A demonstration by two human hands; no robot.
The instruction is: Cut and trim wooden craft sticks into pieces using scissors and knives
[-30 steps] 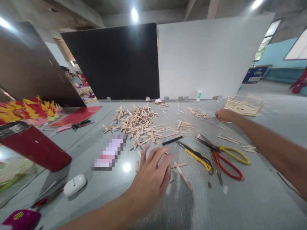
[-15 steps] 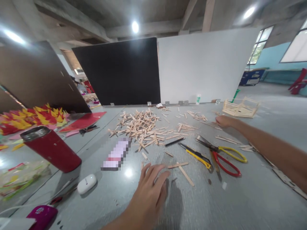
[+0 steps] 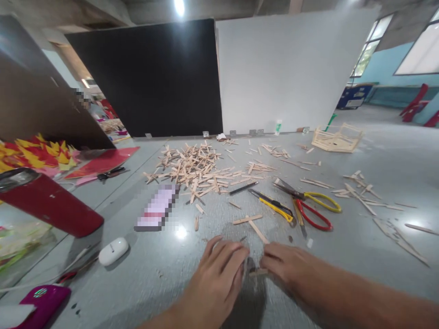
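Observation:
My left hand (image 3: 219, 274) rests near the front edge of the grey table (image 3: 343, 269), its fingers lying together and curved down onto the top with nothing visible in them. My right hand (image 3: 284, 265) is right beside it, fingertips pinched on a short wooden stick piece (image 3: 258, 273) that lies between the two hands. Just beyond the hands lie two loose sticks (image 3: 250, 223), one across the other. Farther back is a big pile of wooden sticks (image 3: 192, 169).
Red and yellow scissors (image 3: 317, 208), a yellow utility knife (image 3: 276, 206) and a black pen (image 3: 243, 188) lie mid-table. A phone (image 3: 156, 208), white case (image 3: 113, 251), red tumbler (image 3: 48, 205) and magenta object (image 3: 41, 299) are left. A stick frame (image 3: 338, 139) stands far right.
My right hand has come back from the far right of the table to the front, beside my left hand, and now pinches a short stick. My left hand drew slightly nearer.

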